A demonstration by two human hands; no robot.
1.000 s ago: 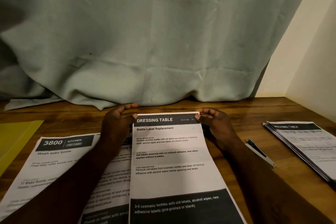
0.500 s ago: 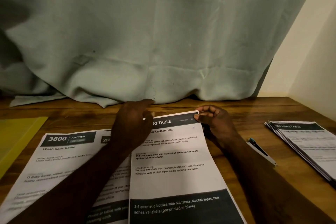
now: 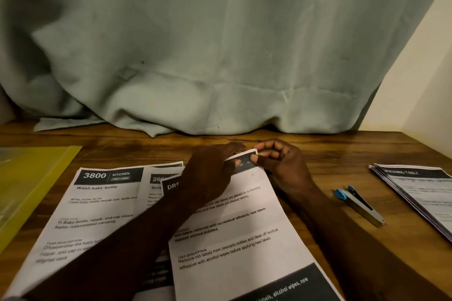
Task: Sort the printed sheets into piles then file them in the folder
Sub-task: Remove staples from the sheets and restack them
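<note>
At centre of the brown wooden table [image 3: 330, 154], three white printed sheets overlap: a "Kitchen" sheet [image 3: 97, 208] toward 9 o'clock, a half-covered sheet [image 3: 156, 179], and a "Dressing Table" sheet [image 3: 239, 234] on top. The left hand [image 3: 210, 173] lies on that top sheet, fingers straight and together. The right hand [image 3: 281, 166] pinches its 1 o'clock corner between thumb and curled fingers. One stack of printed sheets [image 3: 423, 193] sits at 3 o'clock, one yellow plastic folder [image 3: 31, 183] at 9 o'clock, and one blue-and-silver stapler [image 3: 359, 205] at 4 o'clock.

bare left hand [image 3: 210, 176], bare right hand [image 3: 283, 166], both forearms uncovered to the frame edge
</note>
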